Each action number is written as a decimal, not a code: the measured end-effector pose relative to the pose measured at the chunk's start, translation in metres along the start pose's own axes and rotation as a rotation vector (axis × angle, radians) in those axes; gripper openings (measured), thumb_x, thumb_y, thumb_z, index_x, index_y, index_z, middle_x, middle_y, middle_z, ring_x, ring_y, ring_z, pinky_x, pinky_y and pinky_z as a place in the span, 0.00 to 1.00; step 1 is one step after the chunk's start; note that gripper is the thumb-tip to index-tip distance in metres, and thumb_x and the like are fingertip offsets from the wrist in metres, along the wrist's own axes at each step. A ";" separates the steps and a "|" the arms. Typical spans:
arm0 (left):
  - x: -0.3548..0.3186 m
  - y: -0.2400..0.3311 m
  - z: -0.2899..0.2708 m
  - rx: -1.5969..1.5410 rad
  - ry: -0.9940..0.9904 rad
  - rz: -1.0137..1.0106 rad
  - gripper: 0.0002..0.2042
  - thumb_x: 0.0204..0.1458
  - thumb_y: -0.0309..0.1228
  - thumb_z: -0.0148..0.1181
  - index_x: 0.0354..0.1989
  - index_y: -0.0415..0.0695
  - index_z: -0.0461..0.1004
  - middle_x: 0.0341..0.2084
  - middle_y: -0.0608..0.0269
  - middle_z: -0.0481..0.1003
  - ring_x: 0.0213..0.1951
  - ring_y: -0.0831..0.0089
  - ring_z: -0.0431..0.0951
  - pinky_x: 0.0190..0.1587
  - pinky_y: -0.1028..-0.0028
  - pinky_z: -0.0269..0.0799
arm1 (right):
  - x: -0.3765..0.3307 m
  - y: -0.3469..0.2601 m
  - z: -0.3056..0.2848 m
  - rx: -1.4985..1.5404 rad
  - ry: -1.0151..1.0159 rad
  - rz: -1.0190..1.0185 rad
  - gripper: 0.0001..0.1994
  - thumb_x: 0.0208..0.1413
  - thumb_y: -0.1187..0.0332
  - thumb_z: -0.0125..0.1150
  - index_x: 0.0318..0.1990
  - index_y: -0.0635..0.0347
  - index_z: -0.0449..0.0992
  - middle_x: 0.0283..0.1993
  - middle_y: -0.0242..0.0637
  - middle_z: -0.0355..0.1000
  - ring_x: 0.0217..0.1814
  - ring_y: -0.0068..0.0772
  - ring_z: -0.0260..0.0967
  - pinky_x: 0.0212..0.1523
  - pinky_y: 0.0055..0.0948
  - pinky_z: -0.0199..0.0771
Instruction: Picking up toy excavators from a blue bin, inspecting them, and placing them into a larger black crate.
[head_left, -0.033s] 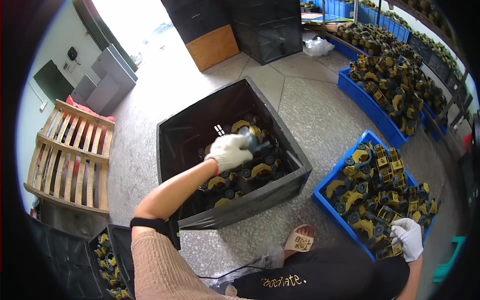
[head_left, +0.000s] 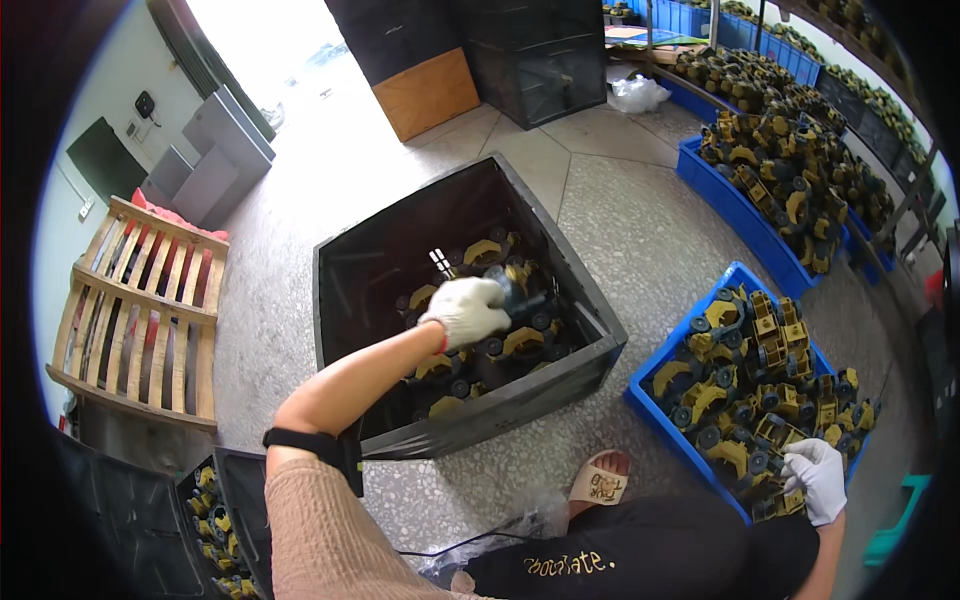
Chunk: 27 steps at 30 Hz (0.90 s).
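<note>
My left hand, in a white knit glove, reaches down into a large black bin. Its fingers are closed around a yellow and dark grey toy vehicle, partly covered by the glove. Below and around it, similar yellow toy vehicles with dark wheels lie in rows in the bin. Over at the right, my gloved right hand pinches the edge of a yellow toy vehicle at the near end of a blue crate heaped with such vehicles. The fingertips partly hide that piece.
More blue crates full of toy vehicles line the right side. A wooden pallet leans at the left. Black boxes stand at the back. A smaller dark container with vehicles sits at lower left. My sandalled foot is beside the bin.
My left hand has shifted slightly right and nearer to me in the bin, with the toy vehicle still in its grip. My right hand stays nearly in place.
</note>
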<state>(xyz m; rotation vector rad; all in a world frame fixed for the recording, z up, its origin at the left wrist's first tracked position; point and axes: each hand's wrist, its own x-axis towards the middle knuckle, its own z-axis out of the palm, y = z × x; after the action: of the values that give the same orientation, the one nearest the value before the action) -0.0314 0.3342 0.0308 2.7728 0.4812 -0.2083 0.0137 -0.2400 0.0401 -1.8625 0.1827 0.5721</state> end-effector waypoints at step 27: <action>-0.018 0.122 -0.037 -0.300 0.522 0.435 0.15 0.46 0.25 0.64 0.44 0.37 0.77 0.43 0.54 0.76 0.44 0.62 0.78 0.50 0.66 0.74 | -0.022 -0.028 0.014 -0.061 -0.111 0.116 0.12 0.58 0.71 0.65 0.47 0.67 0.80 0.35 0.37 0.79 0.28 0.22 0.74 0.29 0.22 0.75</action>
<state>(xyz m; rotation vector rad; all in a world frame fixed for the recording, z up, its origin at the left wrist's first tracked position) -0.0025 0.2320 0.1035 2.5289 0.0058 0.6442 0.0016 -0.2198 0.0702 -1.8818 0.2030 0.7664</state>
